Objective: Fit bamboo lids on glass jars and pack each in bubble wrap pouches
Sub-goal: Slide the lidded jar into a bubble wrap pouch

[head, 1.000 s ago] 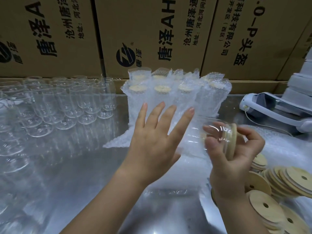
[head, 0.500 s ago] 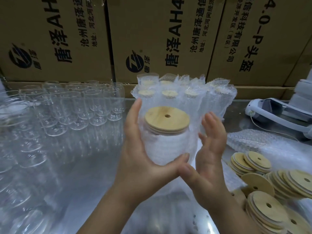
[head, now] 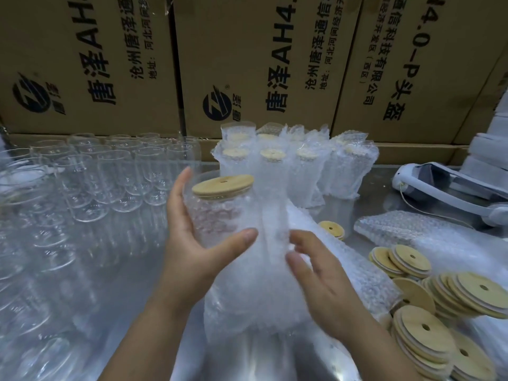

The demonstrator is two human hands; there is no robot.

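Glass jar [head: 220, 215]: we see it upright in the left hand, its bamboo lid [head: 223, 184] already seated flat on the mouth. Bubble texture shows across its wall, so we judge it sits in a pouch with the lid above the pouch's edge.
Left hand [head: 192, 251]: it grips the jar, thumb across the front and fingers round the far side.
Right hand [head: 321, 281]: its fingers are loose and spread, holding nothing and resting against the bubble wrap [head: 261, 298] that hangs between the two hands. It is blurred, so we cannot tell the exact contact.
Step in hand: we take the lid as fitted and the pouching of this jar as nearly finished.
Next move: we would settle the wrap over the lid, then stand the jar with the packed jars [head: 275, 160] just beyond the fingertips. That calls for a firm hold, since wrap on glass may slip.
Around the hands: bare jars [head: 110, 174] stand to the left of the left hand. Loose lids [head: 426, 312] lie stacked to the right of the right hand, on the table [head: 379, 188].
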